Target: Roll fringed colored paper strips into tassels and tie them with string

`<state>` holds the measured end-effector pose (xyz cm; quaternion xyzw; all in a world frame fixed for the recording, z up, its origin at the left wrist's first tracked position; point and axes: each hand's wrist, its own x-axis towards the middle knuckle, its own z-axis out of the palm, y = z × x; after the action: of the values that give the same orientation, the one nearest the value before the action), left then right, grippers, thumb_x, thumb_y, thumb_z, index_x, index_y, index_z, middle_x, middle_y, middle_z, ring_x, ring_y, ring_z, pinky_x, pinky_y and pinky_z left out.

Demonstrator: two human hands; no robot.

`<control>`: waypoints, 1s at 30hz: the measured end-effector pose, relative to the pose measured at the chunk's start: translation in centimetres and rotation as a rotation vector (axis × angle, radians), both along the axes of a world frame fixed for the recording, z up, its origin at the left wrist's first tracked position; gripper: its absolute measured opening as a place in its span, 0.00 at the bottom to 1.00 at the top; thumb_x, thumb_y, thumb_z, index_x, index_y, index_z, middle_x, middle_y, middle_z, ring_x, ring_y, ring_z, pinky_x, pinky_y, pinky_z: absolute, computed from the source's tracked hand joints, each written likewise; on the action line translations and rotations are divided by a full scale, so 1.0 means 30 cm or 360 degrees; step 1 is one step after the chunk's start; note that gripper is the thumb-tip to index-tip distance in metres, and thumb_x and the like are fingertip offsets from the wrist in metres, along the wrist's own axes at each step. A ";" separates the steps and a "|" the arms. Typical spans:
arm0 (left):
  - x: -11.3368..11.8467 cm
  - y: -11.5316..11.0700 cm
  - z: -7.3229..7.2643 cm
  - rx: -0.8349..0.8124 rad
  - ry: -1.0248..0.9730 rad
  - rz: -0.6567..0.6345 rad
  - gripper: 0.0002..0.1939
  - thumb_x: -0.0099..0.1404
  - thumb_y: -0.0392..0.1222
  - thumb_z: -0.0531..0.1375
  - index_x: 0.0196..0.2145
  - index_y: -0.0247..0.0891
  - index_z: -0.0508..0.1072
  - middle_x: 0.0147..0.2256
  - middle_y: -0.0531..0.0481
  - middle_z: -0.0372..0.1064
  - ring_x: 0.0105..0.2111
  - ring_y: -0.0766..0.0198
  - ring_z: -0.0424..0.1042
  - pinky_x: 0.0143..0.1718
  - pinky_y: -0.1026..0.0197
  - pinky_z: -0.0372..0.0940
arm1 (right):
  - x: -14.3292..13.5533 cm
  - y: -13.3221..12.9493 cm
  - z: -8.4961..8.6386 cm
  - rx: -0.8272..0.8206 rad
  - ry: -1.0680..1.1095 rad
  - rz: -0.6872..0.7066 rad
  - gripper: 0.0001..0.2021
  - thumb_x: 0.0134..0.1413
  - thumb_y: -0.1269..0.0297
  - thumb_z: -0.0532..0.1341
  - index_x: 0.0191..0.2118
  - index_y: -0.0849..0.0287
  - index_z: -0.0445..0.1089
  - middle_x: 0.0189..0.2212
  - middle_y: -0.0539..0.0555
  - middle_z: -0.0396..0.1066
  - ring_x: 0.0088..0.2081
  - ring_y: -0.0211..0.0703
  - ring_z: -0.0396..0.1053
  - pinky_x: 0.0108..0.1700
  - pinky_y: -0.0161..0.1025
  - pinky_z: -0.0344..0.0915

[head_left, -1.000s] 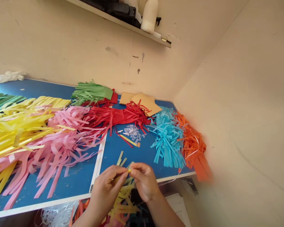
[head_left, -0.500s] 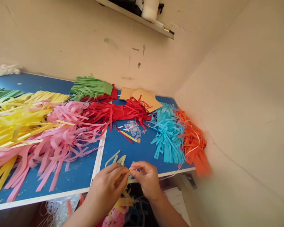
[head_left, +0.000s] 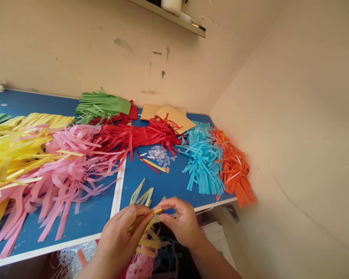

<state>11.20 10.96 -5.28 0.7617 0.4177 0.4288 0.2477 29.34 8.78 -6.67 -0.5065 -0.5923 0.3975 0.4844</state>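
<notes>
My left hand point(head_left: 120, 232) pinches a twisted yellow paper strip point(head_left: 157, 211) between thumb and fingers, its short tip poking out to the right. Pale yellow fringe strips point(head_left: 145, 197) fan out behind this hand over the table edge, and more dangle below. Facing the tip, my right hand point(head_left: 182, 223) is curved, thumb and forefinger apart on either side of it without visibly gripping. Beyond the hands, small clear plastic pieces point(head_left: 160, 155) lie in a loose pile beside a thin yellow strip point(head_left: 154, 164) with an orange end.
The blue table point(head_left: 104, 211) bears fringed paper: yellow point(head_left: 20, 143), pink point(head_left: 72, 170), red point(head_left: 136, 135), green point(head_left: 104, 104), light blue point(head_left: 203, 159) and orange point(head_left: 235, 166). Tan paper pieces point(head_left: 177, 118) lie by the wall. A shelf point(head_left: 174, 18) juts out above.
My right fingers have parted from the yellow tip they were pinching, and more of the tip now shows. My left hand keeps its hold. The view has shifted slightly.
</notes>
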 end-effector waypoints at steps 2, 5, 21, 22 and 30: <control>0.002 0.003 0.001 0.0016 0.0007 -0.0069 0.03 0.64 0.43 0.61 0.36 0.45 0.75 0.29 0.56 0.77 0.28 0.69 0.77 0.31 0.73 0.69 | 0.005 0.004 0.010 0.0030 -0.0004 0.0028 0.01 0.57 0.65 0.67 0.34 0.54 0.77 0.31 0.50 0.79 0.34 0.42 0.75 0.42 0.38 0.65; 0.013 0.008 0.007 0.0023 -0.0015 -0.0140 0.04 0.63 0.42 0.63 0.37 0.44 0.76 0.32 0.54 0.77 0.31 0.68 0.78 0.33 0.72 0.70 | 0.006 0.005 0.018 0.0234 -0.0112 0.0006 0.04 0.59 0.65 0.65 0.33 0.54 0.77 0.31 0.50 0.78 0.34 0.42 0.74 0.43 0.39 0.64; 0.034 0.005 0.017 0.0052 0.0036 -0.0025 0.07 0.64 0.41 0.59 0.29 0.43 0.74 0.26 0.54 0.76 0.25 0.68 0.76 0.27 0.71 0.69 | -0.019 -0.010 0.030 0.0390 -0.0261 -0.0014 0.07 0.65 0.64 0.58 0.35 0.55 0.72 0.31 0.53 0.76 0.35 0.43 0.73 0.43 0.41 0.62; 0.035 0.005 0.017 0.0062 0.0038 -0.0021 0.06 0.64 0.40 0.59 0.28 0.43 0.74 0.26 0.54 0.75 0.24 0.68 0.75 0.26 0.71 0.69 | -0.020 -0.011 0.024 0.0390 -0.0254 -0.0032 0.07 0.65 0.64 0.57 0.35 0.55 0.71 0.31 0.53 0.76 0.35 0.43 0.73 0.43 0.41 0.62; 0.034 0.004 0.021 0.0381 -0.0111 -0.0097 0.06 0.63 0.33 0.60 0.36 0.42 0.74 0.31 0.52 0.77 0.32 0.67 0.77 0.36 0.68 0.72 | -0.003 -0.012 0.036 0.0507 -0.0273 -0.0026 0.05 0.65 0.66 0.59 0.38 0.54 0.73 0.32 0.53 0.78 0.34 0.43 0.74 0.42 0.42 0.65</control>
<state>12.22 11.08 -4.65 0.7828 0.3315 0.4940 0.1824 29.24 8.41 -5.58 -0.4603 -0.6827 0.2502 0.5094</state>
